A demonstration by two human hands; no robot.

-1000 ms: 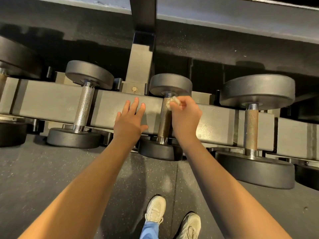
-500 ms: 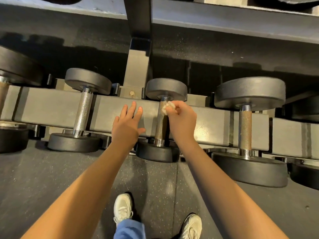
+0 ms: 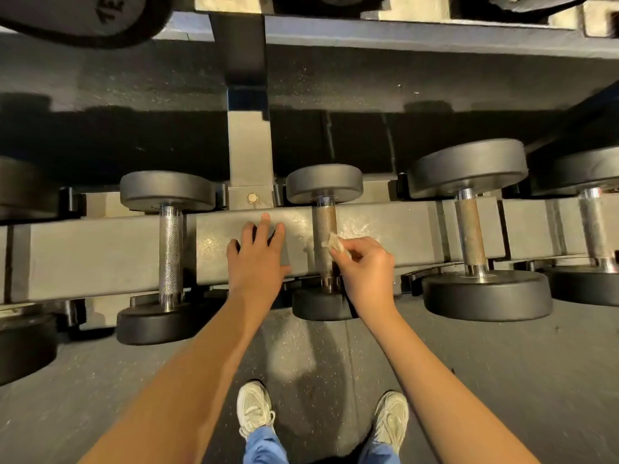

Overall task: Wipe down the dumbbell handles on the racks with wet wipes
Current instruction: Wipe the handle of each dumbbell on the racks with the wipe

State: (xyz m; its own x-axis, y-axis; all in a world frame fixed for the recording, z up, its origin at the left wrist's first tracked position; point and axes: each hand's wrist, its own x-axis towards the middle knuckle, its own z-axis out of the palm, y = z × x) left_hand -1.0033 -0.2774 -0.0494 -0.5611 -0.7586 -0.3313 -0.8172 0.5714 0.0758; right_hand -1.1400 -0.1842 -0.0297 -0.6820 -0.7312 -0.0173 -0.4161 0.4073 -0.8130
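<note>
Head camera looked down on a grey rack beam (image 3: 100,256) carrying a row of dumbbells. The left hand (image 3: 256,259) lay flat on the beam, its fingers (image 3: 265,222) straight and slightly spread, holding nothing. The right hand (image 3: 366,272) had its fingers (image 3: 355,249) curled, pinching a small crumpled wet wipe (image 3: 335,244) against the right side of the middle dumbbell handle (image 3: 325,222), about halfway along it. That handle was knurled metal, dull and brownish, crossing the beam between two round black weights. A shinier dumbbell (image 3: 170,252) sat to its left and a larger dumbbell (image 3: 470,236) to its right.
</note>
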